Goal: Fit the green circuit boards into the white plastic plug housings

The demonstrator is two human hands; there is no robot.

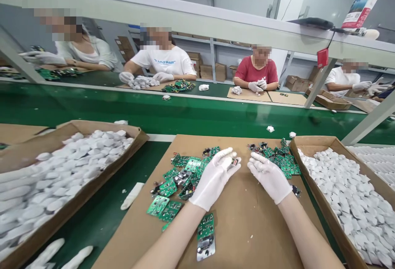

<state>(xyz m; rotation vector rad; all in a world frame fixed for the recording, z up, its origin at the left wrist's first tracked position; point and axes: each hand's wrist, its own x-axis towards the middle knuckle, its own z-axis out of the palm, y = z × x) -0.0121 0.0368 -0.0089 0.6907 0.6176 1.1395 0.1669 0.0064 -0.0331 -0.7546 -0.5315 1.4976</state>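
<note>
My left hand [212,178], in a white glove, is closed above the brown cardboard sheet [243,236]. Between its thumb and fingers shows a small electronic part [236,162] with dark and reddish areas; most of it is hidden. My right hand [270,176], also gloved, is stretched toward the left one with nothing visible in it. A loose heap of green circuit boards [168,187] lies beside and partly behind my left hand. Another pile of boards [285,162] sits just behind my right hand. Near my left forearm lies a single circuit board [206,236].
Cardboard trays full of white pieces stand at the left [140,135] and right [300,162]. White finger covers [132,196] lie on the green surface at left. A green belt [191,116] runs beyond, under a white metal frame [197,11]. Several gloved co-workers sit opposite.
</note>
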